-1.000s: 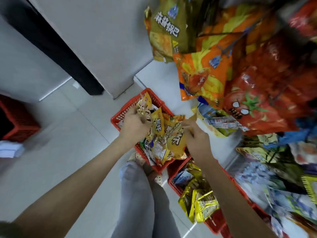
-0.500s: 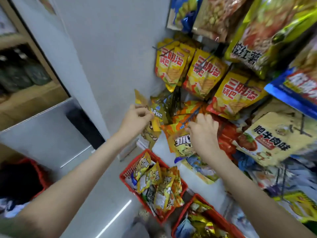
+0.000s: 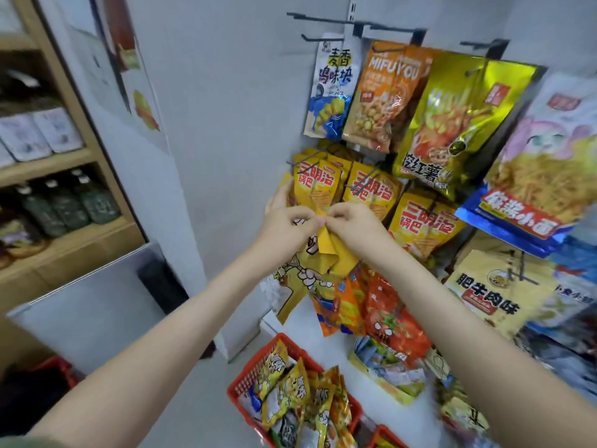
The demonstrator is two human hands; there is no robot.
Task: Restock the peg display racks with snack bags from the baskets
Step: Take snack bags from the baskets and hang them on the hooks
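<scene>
I see both hands raised at the middle of the view, in front of the peg rack (image 3: 389,28). The left hand (image 3: 287,226) and the right hand (image 3: 352,223) are close together, each pinching the top edge of one yellow snack bag (image 3: 326,250) between thumb and fingertips. The bag hangs down from them toward 6 o'clock. It sits just in front of a row of yellow crisp bags (image 3: 318,185) already on the rack, at about 12 o'clock from the hands. The hands hide the bag's hanging hole, so I cannot tell whether it is on a peg; I judge it is not hung yet.

From 1 o'clock round to 4 o'clock the rack is crowded with hanging bags in orange, gold, blue and red. At 12 o'clock, at the very top, several bare pegs (image 3: 318,18) stick out with nothing on them.

At 6 o'clock a red basket (image 3: 250,371) stands on the floor, holding many loose bags (image 3: 286,396). A second red basket (image 3: 382,436) shows at 5 o'clock, cut off by the lower edge.

My judgement is that the restocking is partway through. Much of the rack is filled, one bag is in hand, and a good deal of stock waits in the baskets.

At 9 o'clock a wooden shelf (image 3: 64,158) carries dark bottles (image 3: 68,202).
</scene>
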